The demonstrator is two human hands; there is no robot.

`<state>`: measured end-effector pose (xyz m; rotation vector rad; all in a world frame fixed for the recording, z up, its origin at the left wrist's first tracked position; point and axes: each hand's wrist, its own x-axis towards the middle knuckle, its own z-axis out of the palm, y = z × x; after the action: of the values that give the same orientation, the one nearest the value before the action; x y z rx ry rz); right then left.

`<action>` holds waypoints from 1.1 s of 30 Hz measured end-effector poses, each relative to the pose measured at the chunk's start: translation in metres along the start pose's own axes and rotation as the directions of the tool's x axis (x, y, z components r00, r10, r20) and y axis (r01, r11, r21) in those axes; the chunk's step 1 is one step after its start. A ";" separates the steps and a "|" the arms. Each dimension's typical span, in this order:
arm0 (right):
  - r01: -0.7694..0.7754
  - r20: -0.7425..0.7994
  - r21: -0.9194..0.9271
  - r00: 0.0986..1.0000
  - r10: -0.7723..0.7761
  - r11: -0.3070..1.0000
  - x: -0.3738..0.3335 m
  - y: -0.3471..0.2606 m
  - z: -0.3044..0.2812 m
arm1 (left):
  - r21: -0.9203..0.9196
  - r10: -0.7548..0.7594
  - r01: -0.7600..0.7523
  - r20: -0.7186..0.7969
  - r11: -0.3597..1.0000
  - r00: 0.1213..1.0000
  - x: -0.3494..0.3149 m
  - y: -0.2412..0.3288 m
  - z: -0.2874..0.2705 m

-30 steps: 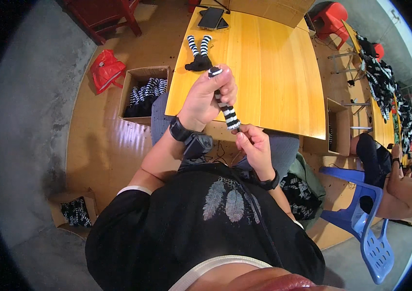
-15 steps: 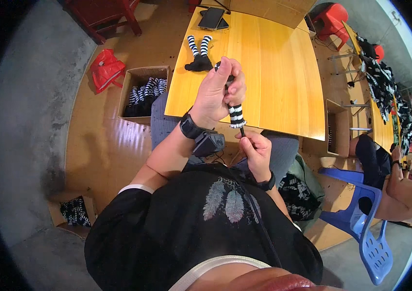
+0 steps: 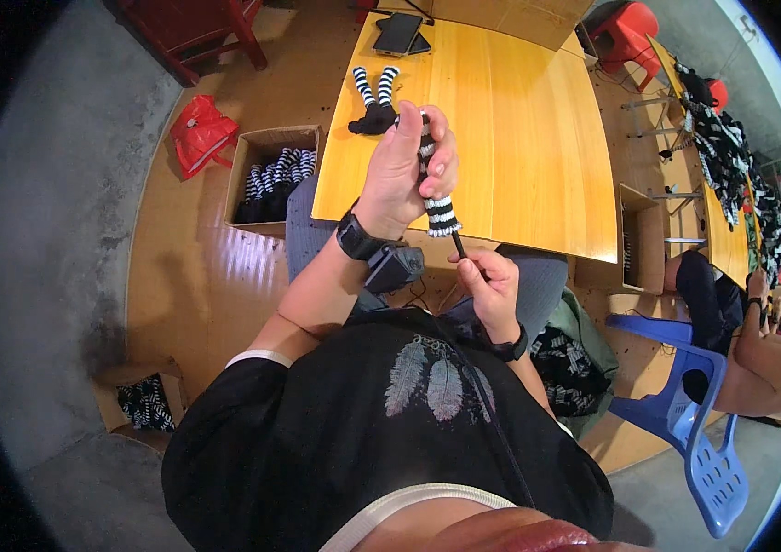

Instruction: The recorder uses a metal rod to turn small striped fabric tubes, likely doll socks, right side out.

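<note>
While fingers (image 3: 446,168) grip knit (image 3: 442,213), table edge (image 3: 547,249) near

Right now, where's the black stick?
Head view, just right of centre: the black stick is in the right hand, meeting the striped knit tube in the left hand.

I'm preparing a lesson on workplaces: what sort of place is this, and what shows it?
Probably a small textile workshop: the left hand grips a striped knitted tube, similar striped pieces sit in a cardboard box, and black-and-white pieces lie heaped on a long table at right.
</note>
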<state>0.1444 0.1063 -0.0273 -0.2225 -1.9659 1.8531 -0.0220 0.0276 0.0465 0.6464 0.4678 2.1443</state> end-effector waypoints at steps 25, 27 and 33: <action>-0.018 -0.109 0.244 0.993 0.046 0.970 0.002 -0.008 0.022 | 0.204 -0.089 0.099 -0.056 0.974 0.994 -0.021 -0.033 0.010; -0.067 -0.057 0.329 0.994 0.091 0.942 0.003 -0.007 0.020 | 0.193 -0.132 0.131 -0.006 0.972 0.991 -0.026 -0.037 0.008; -0.085 -0.017 0.339 0.995 0.096 0.937 0.005 0.000 0.014 | 0.233 -0.085 0.070 0.053 0.970 0.995 -0.026 -0.034 0.005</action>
<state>0.1340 0.0951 -0.0260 -0.2389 -1.6039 2.1943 0.0155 0.0275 0.0248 0.8083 0.7039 2.0067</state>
